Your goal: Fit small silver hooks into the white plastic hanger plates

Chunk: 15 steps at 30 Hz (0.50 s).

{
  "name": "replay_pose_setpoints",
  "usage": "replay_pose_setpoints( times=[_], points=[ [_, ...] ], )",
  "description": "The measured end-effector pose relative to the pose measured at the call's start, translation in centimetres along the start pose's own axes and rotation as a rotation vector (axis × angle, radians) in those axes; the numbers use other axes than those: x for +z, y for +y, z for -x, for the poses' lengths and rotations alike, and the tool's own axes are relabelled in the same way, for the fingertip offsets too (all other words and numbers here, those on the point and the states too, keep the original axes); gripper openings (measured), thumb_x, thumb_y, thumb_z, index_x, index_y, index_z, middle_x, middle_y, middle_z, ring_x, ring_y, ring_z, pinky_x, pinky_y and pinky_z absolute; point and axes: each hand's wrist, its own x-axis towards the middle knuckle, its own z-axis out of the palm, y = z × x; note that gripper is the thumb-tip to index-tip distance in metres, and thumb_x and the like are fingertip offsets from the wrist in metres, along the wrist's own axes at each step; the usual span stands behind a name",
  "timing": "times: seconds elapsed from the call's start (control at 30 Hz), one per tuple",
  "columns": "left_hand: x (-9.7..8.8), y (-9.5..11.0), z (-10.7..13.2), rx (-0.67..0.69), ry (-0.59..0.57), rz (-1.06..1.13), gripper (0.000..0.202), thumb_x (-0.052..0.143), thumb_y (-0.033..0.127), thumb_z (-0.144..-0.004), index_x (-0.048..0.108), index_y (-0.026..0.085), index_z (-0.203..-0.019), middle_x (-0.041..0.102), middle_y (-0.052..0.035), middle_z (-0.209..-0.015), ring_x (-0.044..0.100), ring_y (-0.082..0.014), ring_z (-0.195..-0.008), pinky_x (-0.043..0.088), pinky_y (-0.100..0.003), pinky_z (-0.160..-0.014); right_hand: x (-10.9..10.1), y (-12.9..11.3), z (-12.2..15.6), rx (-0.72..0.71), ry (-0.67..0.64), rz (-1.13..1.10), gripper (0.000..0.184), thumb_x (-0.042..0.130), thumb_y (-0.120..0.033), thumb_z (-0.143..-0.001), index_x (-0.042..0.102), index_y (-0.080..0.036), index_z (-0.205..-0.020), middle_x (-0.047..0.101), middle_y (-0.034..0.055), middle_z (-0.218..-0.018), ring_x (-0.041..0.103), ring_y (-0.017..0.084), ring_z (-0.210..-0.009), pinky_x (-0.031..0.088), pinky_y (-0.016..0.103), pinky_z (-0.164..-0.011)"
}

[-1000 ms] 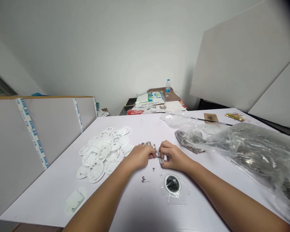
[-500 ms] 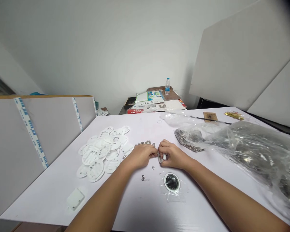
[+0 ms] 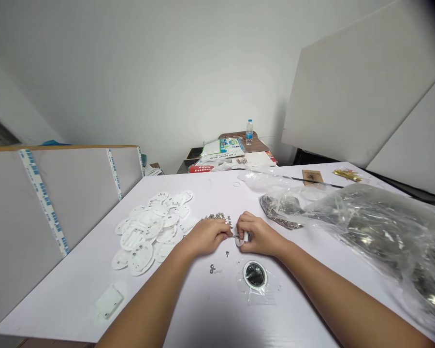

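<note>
Left hand: left hand [image 3: 206, 237], fingers pinched on a thin metal part [image 3: 236, 236], center of frame.
Right hand: right hand [image 3: 261, 236], fingers curled, pinching a small white plastic piece [image 3: 244, 239]; the two hands nearly touch, with the metal part meeting the piece between them.
Nearby: loose small metal parts [image 3: 215, 217] scattered just above the left hand; a few more small metal parts [image 3: 212, 268] lie below it.
Left of hands: heap of white perforated discs [image 3: 141, 229] on the white surface [image 3: 188, 309]; a white rectangular piece [image 3: 108, 302] at lower left.
Below hands: white ring with dark center [image 3: 254, 275], in a clear plastic sleeve.
Right: large clear plastic bag [image 3: 377, 237] holding metal parts; smaller bag of metal parts [image 3: 278, 212] beside it.
Far end: water bottle [image 3: 249, 132] on a brown table, upper center.
</note>
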Motion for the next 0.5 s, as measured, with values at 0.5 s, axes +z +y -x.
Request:
replay_pose_setpoints(
  times=[0.5],
  points=[
    [1.0, 0.3, -0.3, -0.086, 0.009, -0.061, 0.022, 0.047, 0.016, -0.087, 0.066, 0.025, -0.08, 0.067, -0.0013, -0.083, 0.058, -0.0189, -0.076, 0.036, -0.03, -0.065, 0.2, -0.1, -0.3, 0.0, -0.006, 0.003, 0.026, 0.063, 0.0, -0.058, 0.052, -0.021, -0.068, 0.055, 0.0003, -0.076, 0.05, 0.02, -0.083, 0.044, 0.03, -0.069]
  ],
)
